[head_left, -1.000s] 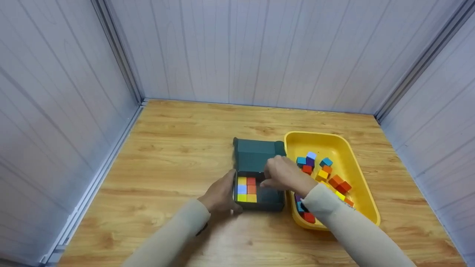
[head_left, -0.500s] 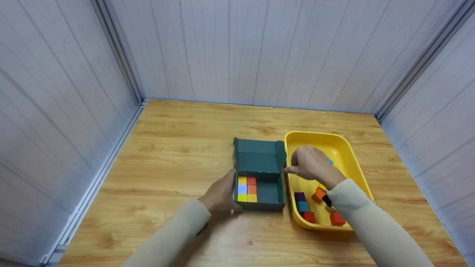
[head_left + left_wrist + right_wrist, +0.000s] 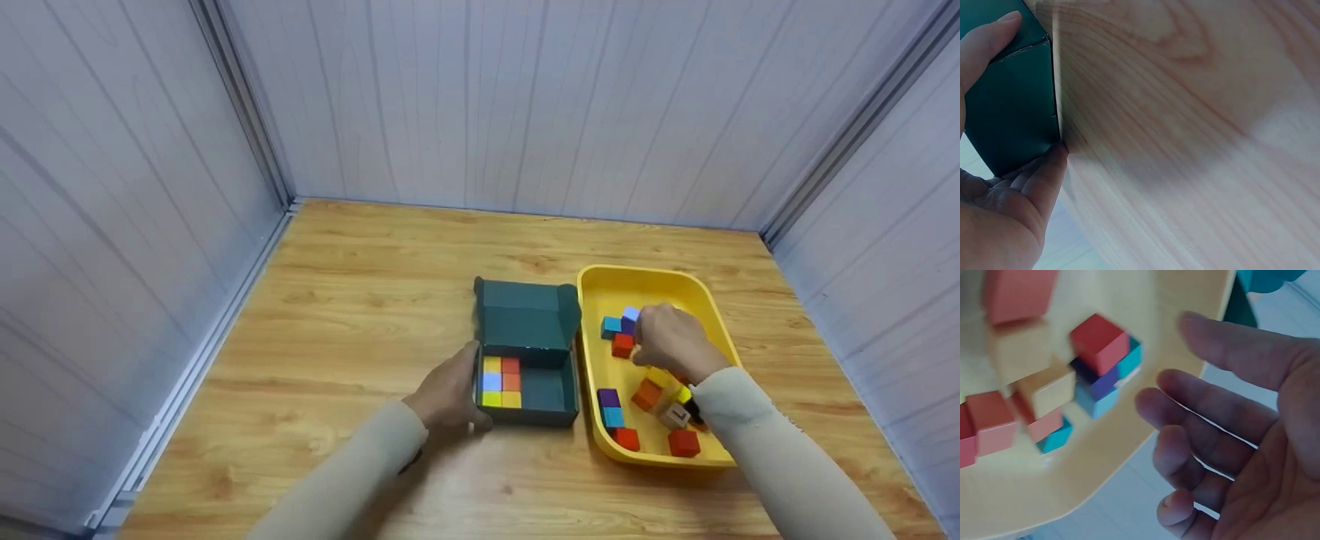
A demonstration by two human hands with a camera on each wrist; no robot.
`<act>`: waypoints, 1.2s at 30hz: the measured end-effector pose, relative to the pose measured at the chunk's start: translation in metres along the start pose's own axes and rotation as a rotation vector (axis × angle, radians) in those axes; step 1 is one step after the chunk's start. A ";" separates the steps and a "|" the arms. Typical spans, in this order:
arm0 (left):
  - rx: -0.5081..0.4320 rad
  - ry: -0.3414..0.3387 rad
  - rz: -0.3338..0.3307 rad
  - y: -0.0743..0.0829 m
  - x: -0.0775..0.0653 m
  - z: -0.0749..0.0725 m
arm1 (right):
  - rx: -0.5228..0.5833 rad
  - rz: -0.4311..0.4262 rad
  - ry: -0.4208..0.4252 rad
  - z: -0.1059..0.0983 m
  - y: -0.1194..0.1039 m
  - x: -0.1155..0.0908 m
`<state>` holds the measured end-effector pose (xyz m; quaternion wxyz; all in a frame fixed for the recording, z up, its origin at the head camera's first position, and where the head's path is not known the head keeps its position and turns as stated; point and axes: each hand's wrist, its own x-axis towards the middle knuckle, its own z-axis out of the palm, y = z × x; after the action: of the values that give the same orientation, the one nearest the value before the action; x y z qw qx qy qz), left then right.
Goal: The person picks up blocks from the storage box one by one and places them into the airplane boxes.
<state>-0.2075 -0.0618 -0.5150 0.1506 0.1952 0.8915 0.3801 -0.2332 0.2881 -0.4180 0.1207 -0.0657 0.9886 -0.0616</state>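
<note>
A dark green cardboard box (image 3: 529,417) lies with its lid folded back. Cubes in yellow, red, orange and blue (image 3: 492,382) fill the left part of its inside. My left hand (image 3: 448,386) holds the box by its left side; the left wrist view shows thumb and fingers on opposite walls of the green box (image 3: 1013,107). Over the yellow tray (image 3: 637,271) hovers my right hand (image 3: 675,341). In the right wrist view its fingers and thumb are spread with nothing between them, near a red cube (image 3: 1098,343). Some cubes are hidden under this hand.
Loose cubes lie in the tray, among them a teal cube (image 3: 611,327), a purple cube (image 3: 608,398), a red cube (image 3: 683,442) and a wooden cube with a dark mark (image 3: 675,415). The tray stands close to the box's right side. Panel walls (image 3: 495,105) enclose the wooden table (image 3: 360,300).
My right hand has moved right, from inside the box to above the middle of the yellow tray. The left hand, the box and the cubes in it have stayed in place.
</note>
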 end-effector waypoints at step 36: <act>0.029 0.008 0.056 -0.002 0.001 0.000 | -0.099 0.051 -0.093 0.025 0.031 -0.003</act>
<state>-0.2085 -0.0621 -0.5165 0.1334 0.2207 0.8917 0.3720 -0.2273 0.3168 -0.4456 0.1647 -0.0491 0.9851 -0.0066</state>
